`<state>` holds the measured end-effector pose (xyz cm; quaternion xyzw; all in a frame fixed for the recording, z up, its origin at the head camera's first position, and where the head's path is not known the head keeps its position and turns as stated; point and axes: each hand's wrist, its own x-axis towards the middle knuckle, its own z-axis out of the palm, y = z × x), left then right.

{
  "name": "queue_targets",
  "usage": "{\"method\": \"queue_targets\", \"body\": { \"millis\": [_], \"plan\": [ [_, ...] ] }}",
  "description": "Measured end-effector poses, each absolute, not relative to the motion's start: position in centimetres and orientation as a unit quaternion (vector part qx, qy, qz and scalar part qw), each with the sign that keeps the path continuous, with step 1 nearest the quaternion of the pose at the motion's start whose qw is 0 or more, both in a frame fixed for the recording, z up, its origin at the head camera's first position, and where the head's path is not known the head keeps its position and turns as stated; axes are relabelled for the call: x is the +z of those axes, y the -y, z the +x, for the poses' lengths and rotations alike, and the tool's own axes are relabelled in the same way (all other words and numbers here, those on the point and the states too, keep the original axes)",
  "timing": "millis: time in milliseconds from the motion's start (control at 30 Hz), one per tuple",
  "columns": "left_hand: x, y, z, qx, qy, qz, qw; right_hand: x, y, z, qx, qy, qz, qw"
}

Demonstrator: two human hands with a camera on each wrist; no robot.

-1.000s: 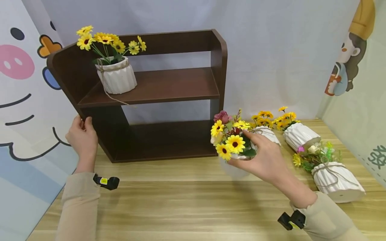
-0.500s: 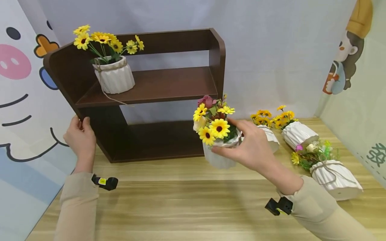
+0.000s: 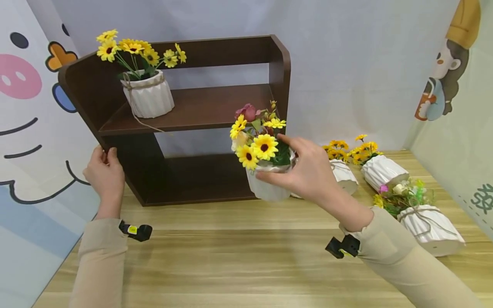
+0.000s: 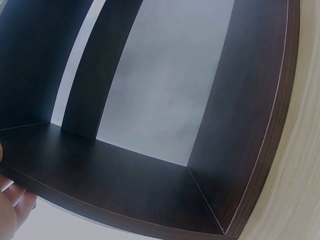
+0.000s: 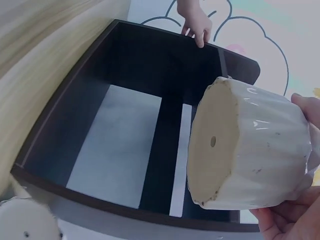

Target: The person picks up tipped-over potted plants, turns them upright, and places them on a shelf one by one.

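Observation:
My right hand [image 3: 308,171] grips a white ribbed flower pot [image 3: 269,188] near its rim, thumb in front. Yellow, cream and dark pink flowers fill it. The pot hangs above the table, before the right part of a dark brown two-tier shelf [image 3: 204,124]. In the right wrist view its round bottom [image 5: 212,145] shows a small hole. My left hand [image 3: 105,177] pinches the edge of the shelf's left side panel, thumb inside and fingers outside in the left wrist view. Another white pot [image 3: 150,100] with yellow flowers stands upright on the upper tier's left end.
Right of the shelf, several white pots with flowers lie tipped on the wooden table [image 3: 215,256], among them a twine-tied pot [image 3: 433,229] and a farther pot [image 3: 385,173]. A pale cloth wall [image 3: 346,77] stands behind, with printed panels at both sides.
My right hand has carried the flower pot left and upward, from beside the shelf's right end to in front of it. The left hand keeps its place on the side panel.

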<state>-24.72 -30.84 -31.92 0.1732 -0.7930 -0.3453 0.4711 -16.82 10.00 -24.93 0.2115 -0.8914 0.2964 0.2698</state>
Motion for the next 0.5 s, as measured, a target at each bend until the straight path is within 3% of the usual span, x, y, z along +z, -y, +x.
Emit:
{"method": "queue_targets", "body": {
  "millis": [500],
  "plan": [
    [-31.9,30.8,-24.5,-0.352,0.795,0.171,0.463,-21.7,-6.4,-18.6,0.308,0.884,0.240,0.256]
  ]
}}
